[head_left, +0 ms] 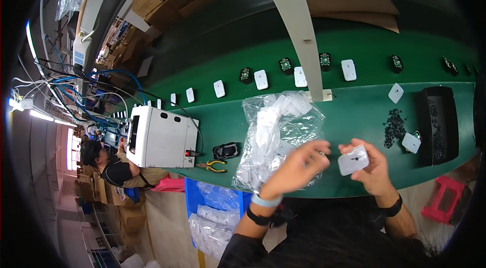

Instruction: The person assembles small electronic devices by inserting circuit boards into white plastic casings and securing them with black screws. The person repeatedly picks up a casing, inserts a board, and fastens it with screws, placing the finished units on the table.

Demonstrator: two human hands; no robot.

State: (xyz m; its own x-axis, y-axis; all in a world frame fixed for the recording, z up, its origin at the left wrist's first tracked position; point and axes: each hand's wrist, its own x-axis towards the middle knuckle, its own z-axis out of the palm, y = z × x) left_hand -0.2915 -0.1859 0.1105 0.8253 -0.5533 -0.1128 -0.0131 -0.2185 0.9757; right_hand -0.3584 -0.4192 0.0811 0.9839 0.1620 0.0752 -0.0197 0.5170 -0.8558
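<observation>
From the head view, your right hand [372,167] grips a white square casing [353,159] above the counter [354,111] edge. Your left hand [298,164] curls, closed, at the clear bag of casings [276,136]. You seem mid-pick; next likely needs aligning both parts.

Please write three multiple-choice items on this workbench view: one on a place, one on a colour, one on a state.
1. Where do the pliers lie?
A. beside the white machine
B. in the black tray
C. on the red stool

2. What colour is the belt?
A. grey
B. green
C. blue

3. What does the right hand hold?
A. nothing
B. a small white casing
C. pliers

Answers:
1. A, they rest just right of the machine.
2. B, its surface is green.
3. B, fingers grip the casing while the left hand reaches from the clear bag.
</observation>
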